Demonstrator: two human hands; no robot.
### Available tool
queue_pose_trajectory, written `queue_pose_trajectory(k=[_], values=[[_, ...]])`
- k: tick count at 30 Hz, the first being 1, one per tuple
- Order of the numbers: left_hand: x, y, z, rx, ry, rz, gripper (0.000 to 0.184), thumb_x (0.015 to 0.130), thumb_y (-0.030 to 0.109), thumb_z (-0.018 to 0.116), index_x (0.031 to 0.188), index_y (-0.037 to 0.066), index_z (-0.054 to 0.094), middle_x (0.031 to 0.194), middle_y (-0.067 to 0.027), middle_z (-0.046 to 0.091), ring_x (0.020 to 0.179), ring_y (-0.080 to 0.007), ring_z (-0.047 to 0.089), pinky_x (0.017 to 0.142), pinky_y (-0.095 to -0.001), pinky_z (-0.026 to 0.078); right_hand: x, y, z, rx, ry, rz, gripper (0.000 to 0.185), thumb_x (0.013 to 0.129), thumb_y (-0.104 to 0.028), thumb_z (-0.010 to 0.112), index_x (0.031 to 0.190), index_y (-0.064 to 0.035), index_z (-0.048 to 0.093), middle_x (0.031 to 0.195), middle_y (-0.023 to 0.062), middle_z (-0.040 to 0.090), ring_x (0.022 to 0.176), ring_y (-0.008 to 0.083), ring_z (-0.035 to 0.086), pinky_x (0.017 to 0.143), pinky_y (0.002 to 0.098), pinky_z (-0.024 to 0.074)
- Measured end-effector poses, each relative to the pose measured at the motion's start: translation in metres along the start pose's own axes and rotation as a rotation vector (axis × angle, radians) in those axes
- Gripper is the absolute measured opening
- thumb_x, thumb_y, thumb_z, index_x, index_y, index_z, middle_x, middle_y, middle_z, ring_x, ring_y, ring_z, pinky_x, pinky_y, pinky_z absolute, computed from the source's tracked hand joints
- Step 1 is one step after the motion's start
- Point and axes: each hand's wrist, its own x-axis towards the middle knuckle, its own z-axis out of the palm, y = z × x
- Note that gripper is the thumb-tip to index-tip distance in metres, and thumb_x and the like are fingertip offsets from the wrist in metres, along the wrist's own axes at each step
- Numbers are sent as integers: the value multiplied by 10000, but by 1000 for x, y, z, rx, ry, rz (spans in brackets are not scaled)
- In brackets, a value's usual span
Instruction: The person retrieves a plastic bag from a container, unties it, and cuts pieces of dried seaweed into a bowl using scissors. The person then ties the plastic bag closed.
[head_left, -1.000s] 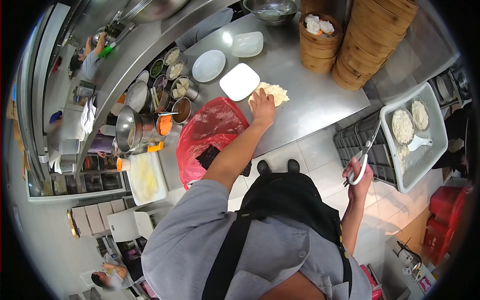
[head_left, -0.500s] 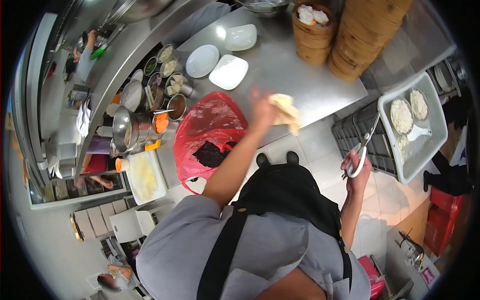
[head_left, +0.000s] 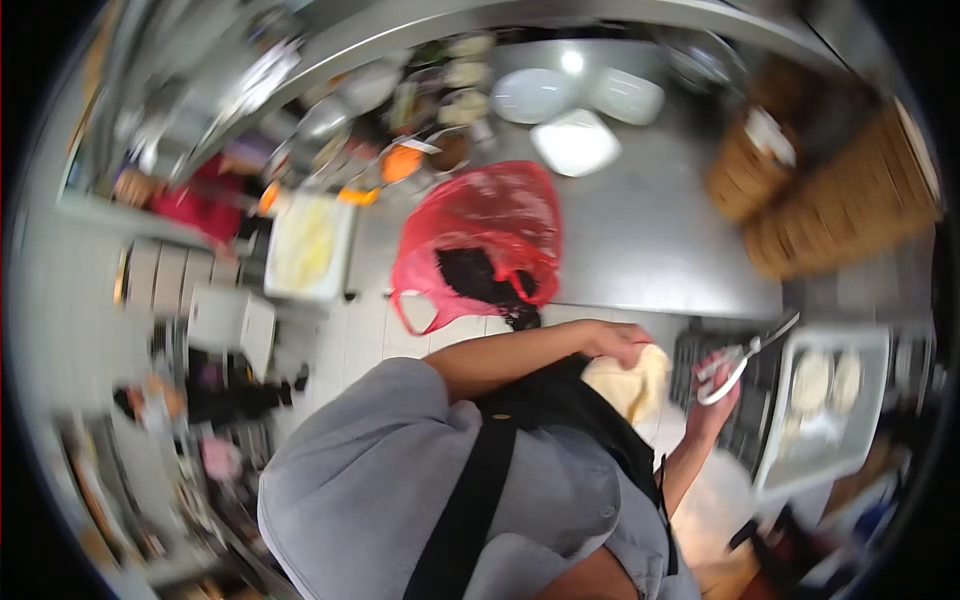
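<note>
In front of my apron, my left hand (head_left: 622, 343) grips a pale yellow cloth (head_left: 632, 384) that hangs from the fingers. Off to the right, my right hand (head_left: 714, 396) is closed on white-handled scissors (head_left: 738, 366), their blades pointing up and right. The two hands are close but apart. Left of the cloth, a red plastic bag (head_left: 485, 205) sits at the counter's edge with dark black material (head_left: 478, 280) showing in its mouth. Motion blur softens the fingers of both hands.
White dishes (head_left: 576, 143) stand on the steel counter (head_left: 660, 240). Bamboo steamers (head_left: 850, 205) are stacked at its right. Below them a white tub (head_left: 768, 470) holds bowls of white food. A cutting board (head_left: 308, 245) lies left. Other people stand farther left.
My left hand has drawn the cloth back from over the counter towards my body and right hand. The scissors stay in my right hand. The whole view has turned.
</note>
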Motion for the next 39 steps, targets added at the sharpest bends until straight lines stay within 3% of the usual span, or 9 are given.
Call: queue_pose_trajectory(k=[2,9,13,15,21,23,29,36,39], values=[[-77,-30,-29,-411,-75,216,740,652,45,664,1346,16,410,1257,-92,522,1153,-187,496,998,-309,384,26,17,4,-128,-118,-12,232,911,-232,593,1022,-31,564,791,12,580,673,101,550,565,229,403],[-391,-10,-60,228,1001,300,625,648,-2,578,1269,57,528,1275,-100,528,1173,-196,487,1011,-340,371,55,0,97,-363,-498,-80,191,891,-227,634,894,-37,614,653,-7,546,560,66,493,522,210,337],[-401,-63,-137,825,1140,51,634,599,-9,587,1227,68,563,1253,-148,503,1221,-304,431,1035,-357,335,44,-5,157,-419,-638,-191,188,880,-213,647,881,-29,609,646,-4,534,561,72,489,523,215,338],[-400,-103,-164,948,1085,-452,619,606,2,612,1220,59,562,1278,-150,483,1219,-322,433,1028,-384,353,22,-9,175,-470,-696,-189,174,878,-175,636,925,-10,607,674,-2,535,586,81,501,545,218,375],[-360,-210,-220,437,1736,78,484,666,37,643,1147,60,597,1227,-222,507,1134,-380,492,954,-402,421,-50,25,222,-572,-836,-79,175,869,-44,577,1037,6,593,736,-1,574,654,81,531,593,216,423],[-323,-248,-215,873,1665,164,365,658,6,643,1021,42,634,1084,-218,562,1038,-385,542,908,-399,440,-83,43,254,-628,-879,-52,177,875,-26,570,1045,15,593,779,11,608,672,78,552,604,215,436],[-394,-246,-267,403,1693,566,284,627,-21,656,900,55,652,972,-176,546,1003,-352,541,878,-404,445,-189,95,375,-609,-811,-140,184,845,18,618,1028,32,610,790,14,638,649,51,558,556,183,418],[-392,-261,-239,911,1401,223,517,720,144,697,1217,141,555,1260,-172,476,1159,-365,455,955,-425,403,-238,104,512,-676,-871,-392,166,833,58,585,998,43,574,875,54,650,754,83,600,656,217,476],[-405,-281,-226,595,1586,611,473,723,123,691,1181,113,569,1240,-171,490,1148,-371,460,965,-420,392,-245,112,605,-886,-902,-815,231,747,-122,715,896,16,607,713,124,651,641,163,632,615,285,493]])
